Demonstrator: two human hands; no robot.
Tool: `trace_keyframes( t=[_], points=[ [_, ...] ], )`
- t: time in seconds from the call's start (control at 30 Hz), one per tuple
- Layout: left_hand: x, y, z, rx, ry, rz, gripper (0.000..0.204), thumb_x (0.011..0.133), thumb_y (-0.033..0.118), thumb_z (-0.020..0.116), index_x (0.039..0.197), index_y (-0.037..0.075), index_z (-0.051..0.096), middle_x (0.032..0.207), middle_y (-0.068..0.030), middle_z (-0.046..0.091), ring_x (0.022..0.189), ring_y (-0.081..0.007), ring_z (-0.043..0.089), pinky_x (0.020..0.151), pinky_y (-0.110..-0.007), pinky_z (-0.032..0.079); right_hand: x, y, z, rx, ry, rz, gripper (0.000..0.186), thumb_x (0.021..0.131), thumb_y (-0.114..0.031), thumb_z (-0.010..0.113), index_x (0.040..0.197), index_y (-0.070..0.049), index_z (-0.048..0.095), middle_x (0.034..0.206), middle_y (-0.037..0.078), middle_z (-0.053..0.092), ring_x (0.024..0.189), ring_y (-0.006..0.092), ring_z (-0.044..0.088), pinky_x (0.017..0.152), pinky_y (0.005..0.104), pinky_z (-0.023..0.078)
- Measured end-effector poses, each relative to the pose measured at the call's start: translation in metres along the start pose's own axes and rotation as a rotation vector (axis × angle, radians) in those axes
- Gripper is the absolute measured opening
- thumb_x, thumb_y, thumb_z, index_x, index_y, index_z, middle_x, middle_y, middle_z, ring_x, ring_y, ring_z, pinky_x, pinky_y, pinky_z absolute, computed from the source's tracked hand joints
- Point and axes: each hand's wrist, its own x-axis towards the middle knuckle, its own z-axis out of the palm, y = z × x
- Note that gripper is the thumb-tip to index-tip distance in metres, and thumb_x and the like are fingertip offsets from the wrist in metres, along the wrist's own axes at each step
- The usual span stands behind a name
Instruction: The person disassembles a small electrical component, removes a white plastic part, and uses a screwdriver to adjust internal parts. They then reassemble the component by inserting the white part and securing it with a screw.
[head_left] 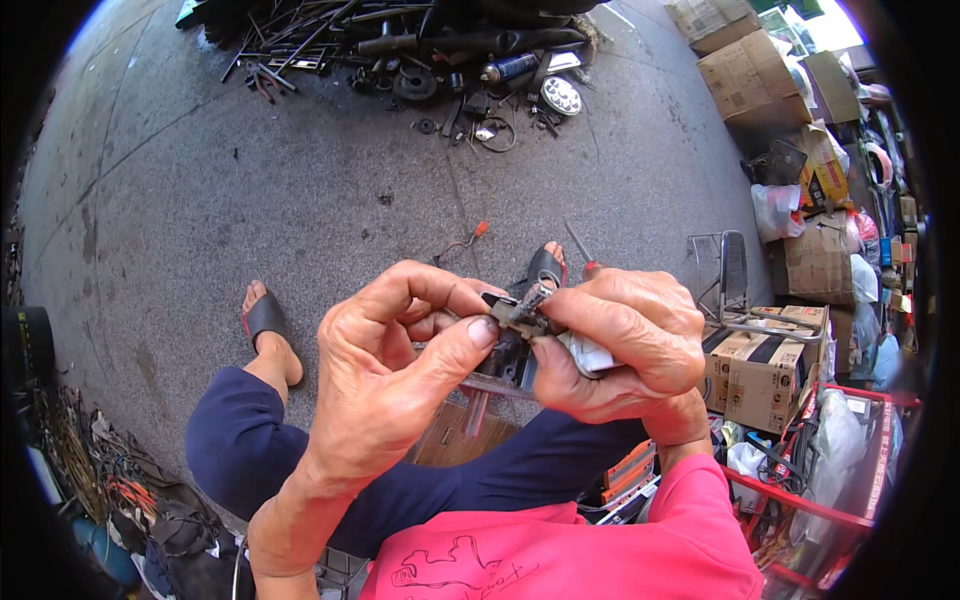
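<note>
My left hand (395, 365) and my right hand (635, 340) meet in front of my body, both closed at the fingertips on a small greyish metal part (520, 316). Thumb and forefinger of each hand pinch it from opposite sides. Within the curl of my right hand sits a white piece (590, 354), partly hidden by the fingers. Just beyond that hand a screwdriver (577, 241) shows a thin shaft and a bit of red handle; I cannot tell whether it is held or lies on the ground. Below the fingers is a dark fixture with a metal plate (505, 388).
A wire with an orange-red connector (481, 230) lies on the grey ground. Ahead is a heap of dark metal scrap (420, 80). Cardboard boxes (755, 380), a folding chair (733, 270) and a red-framed crate (820, 510) crowd the right; scrap wires (125, 490) lie at lower left.
</note>
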Motion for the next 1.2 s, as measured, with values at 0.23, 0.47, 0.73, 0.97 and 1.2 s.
trace_keyframes(
  t=[0.23,0.47,0.73,0.97,1.2],
  points=[
    [0.0,0.006,-0.004,-0.017,-0.022,-0.112,0.017,0.087,0.0,0.069,0.104,-0.003,0.064,0.095,-0.008,0.068,0.088,-0.0099,0.064,0.081,-0.025,0.052,-0.002,0.001,0.001,0.026,0.005,0.03,0.03,0.062,-0.001,0.076,0.091,-0.001,0.071,0.062,0.006,0.061,0.048,0.0177,0.06,0.043,0.0276,0.046],
    [0.0,0.007,-0.003,-0.045,0.016,-0.123,0.023,0.085,0.006,0.075,0.104,-0.003,0.065,0.092,-0.0068,0.068,0.083,-0.008,0.063,0.073,-0.023,0.052,-0.002,0.002,0.003,0.015,0.001,-0.027,0.033,0.063,-0.001,0.075,0.095,-0.003,0.071,0.064,0.005,0.062,0.05,0.0181,0.061,0.046,0.0273,0.046],
    [0.0,0.013,0.001,0.047,-0.025,-0.169,0.032,0.08,0.003,0.08,0.107,-0.005,0.066,0.093,-0.0064,0.068,0.075,-0.0046,0.059,0.063,-0.02,0.05,-0.005,-0.002,-0.003,-0.002,-0.004,0.05,0.028,0.068,-0.007,0.076,0.095,-0.005,0.072,0.07,0.005,0.067,0.057,0.0198,0.066,0.056,0.0287,0.051],
    [0.0,0.007,-0.002,0.117,-0.055,-0.097,0.025,0.079,0.002,0.079,0.103,-0.002,0.07,0.111,-0.0135,0.065,0.088,-0.0119,0.061,0.076,-0.025,0.054,-0.004,0.0,-0.003,0.027,-0.04,0.018,0.03,0.067,-0.005,0.075,0.097,-0.005,0.071,0.068,0.007,0.067,0.055,0.019,0.065,0.054,0.0285,0.052],
    [0.0,0.001,-0.005,0.258,-0.021,0.073,0.023,0.079,-0.003,0.075,0.1,-0.001,0.069,0.114,-0.0148,0.063,0.092,-0.013,0.061,0.078,-0.025,0.054,-0.004,0.002,-0.001,0.149,-0.07,0.04,0.035,0.063,0.002,0.074,0.097,-0.004,0.072,0.063,0.006,0.063,0.048,0.0161,0.06,0.044,0.0256,0.046]
  ],
)
